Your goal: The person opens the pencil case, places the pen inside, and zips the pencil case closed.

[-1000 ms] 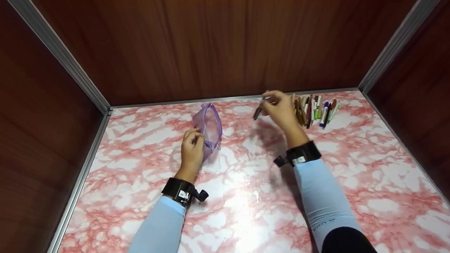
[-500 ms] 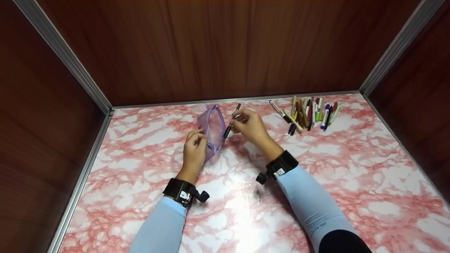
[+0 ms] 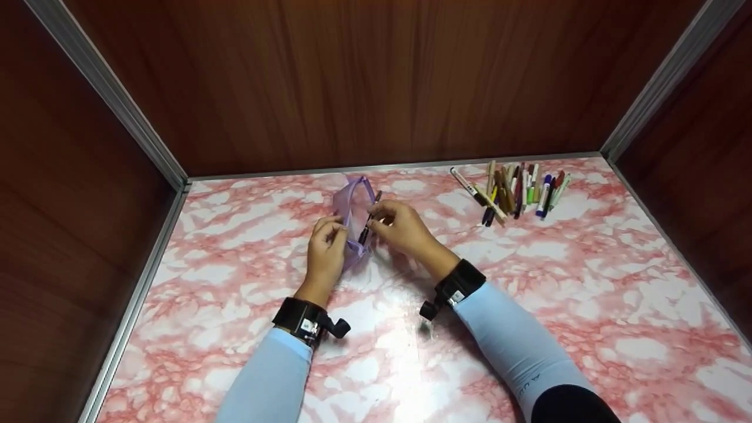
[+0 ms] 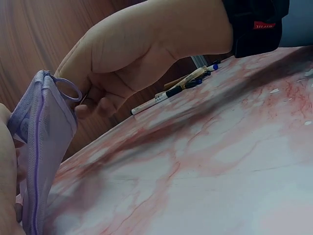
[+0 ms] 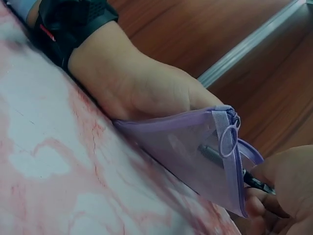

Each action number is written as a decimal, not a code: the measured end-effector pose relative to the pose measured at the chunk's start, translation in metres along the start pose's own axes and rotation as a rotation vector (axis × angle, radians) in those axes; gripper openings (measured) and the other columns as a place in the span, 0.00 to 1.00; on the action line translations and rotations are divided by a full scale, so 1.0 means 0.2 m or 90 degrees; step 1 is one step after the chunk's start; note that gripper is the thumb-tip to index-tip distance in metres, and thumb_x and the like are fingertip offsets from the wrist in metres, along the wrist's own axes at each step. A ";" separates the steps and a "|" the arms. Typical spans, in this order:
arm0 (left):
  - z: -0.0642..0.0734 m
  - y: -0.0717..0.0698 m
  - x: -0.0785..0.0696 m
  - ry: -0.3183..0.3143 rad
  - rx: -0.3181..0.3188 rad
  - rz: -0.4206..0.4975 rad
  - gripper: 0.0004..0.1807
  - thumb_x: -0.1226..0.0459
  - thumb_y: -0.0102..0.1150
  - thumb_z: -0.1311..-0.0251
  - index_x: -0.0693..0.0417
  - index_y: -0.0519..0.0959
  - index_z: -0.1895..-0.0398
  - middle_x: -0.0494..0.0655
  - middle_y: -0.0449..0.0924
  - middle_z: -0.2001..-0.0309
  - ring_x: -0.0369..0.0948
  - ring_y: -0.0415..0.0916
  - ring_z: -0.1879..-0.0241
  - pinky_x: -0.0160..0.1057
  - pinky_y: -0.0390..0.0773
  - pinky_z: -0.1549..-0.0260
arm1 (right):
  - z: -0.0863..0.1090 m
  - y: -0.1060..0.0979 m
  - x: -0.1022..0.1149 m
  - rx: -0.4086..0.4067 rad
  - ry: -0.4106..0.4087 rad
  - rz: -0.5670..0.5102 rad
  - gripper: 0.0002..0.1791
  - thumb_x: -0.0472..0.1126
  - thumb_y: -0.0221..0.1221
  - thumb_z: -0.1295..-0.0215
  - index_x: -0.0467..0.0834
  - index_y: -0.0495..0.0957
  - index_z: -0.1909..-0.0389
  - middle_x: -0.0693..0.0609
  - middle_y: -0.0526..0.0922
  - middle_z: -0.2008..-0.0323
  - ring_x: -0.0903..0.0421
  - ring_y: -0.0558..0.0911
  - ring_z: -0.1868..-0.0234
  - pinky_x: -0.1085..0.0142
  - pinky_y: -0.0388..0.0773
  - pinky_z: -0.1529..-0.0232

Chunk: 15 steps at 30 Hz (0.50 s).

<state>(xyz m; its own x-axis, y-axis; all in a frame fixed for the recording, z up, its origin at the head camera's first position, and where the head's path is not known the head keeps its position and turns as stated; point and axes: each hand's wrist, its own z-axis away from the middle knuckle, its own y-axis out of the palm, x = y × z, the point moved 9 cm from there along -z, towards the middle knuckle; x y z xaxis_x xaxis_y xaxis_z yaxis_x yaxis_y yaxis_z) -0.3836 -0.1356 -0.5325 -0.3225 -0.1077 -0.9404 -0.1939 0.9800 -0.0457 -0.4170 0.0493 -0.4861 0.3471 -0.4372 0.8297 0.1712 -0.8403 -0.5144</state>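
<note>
A purple mesh zip pouch stands unzipped on the table. My left hand grips its near left edge between thumb and fingers. In my right hand a black pen is pinched, tilted at the pouch's opening. The right wrist view shows the pen's grip end through the mesh, inside the pouch, while its other part stays in the right fingers. In the left wrist view the pouch's ring pull hangs by the right hand, which mostly hides the pen.
Several pens and markers lie in a loose row at the back right of the red-and-white marbled table. A white marker with a black cap lies at their left end. Brown wood panels wall the back and sides.
My right hand has carried the black pen leftward from near the pen pile to the pouch, and its lower end has entered the opening. The left hand has kept its grip, barely moving.
</note>
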 end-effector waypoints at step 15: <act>-0.01 -0.01 0.00 0.022 0.000 -0.004 0.09 0.72 0.61 0.23 0.72 0.85 0.62 0.62 0.84 0.37 0.58 0.78 0.28 0.32 0.79 0.33 | -0.01 -0.13 -0.02 0.020 0.004 0.052 0.13 0.34 0.67 0.23 0.36 0.91 0.43 0.41 0.94 0.46 0.42 0.90 0.48 0.50 0.89 0.42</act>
<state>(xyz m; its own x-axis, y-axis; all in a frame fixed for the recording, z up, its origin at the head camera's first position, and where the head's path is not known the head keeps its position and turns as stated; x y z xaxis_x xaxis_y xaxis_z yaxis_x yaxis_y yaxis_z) -0.3845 -0.1376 -0.5313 -0.3525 -0.1200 -0.9281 -0.1964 0.9791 -0.0519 -0.4249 0.0715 -0.4762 0.3560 -0.5057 0.7859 0.1712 -0.7914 -0.5868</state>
